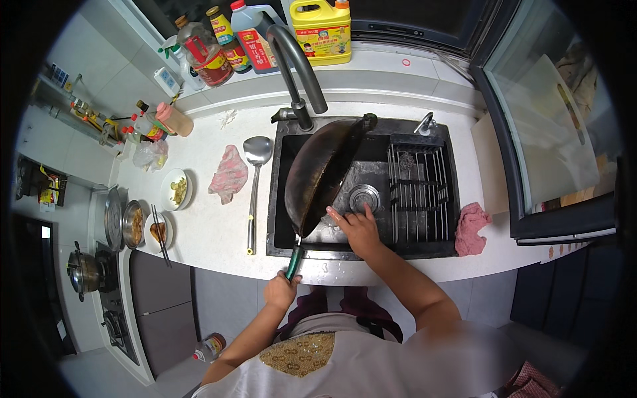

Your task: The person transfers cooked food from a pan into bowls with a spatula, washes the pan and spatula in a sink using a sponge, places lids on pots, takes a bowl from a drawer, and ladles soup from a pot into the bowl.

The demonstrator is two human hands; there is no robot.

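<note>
Wok (322,174) beside right fingers (340,217)

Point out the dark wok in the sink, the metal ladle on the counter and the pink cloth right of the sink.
Dark round wok (322,176), head view, outer belly.
Metal ladle (257,150), head view, bowl.
Pink cloth (470,229), head view, middle.

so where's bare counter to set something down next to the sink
Free: the white counter between the long steel ladle and the small plates, below the pink cloth. Also the strip right of the black sink, above the red rag. Crowded: the back-left corner of bottles.
</note>
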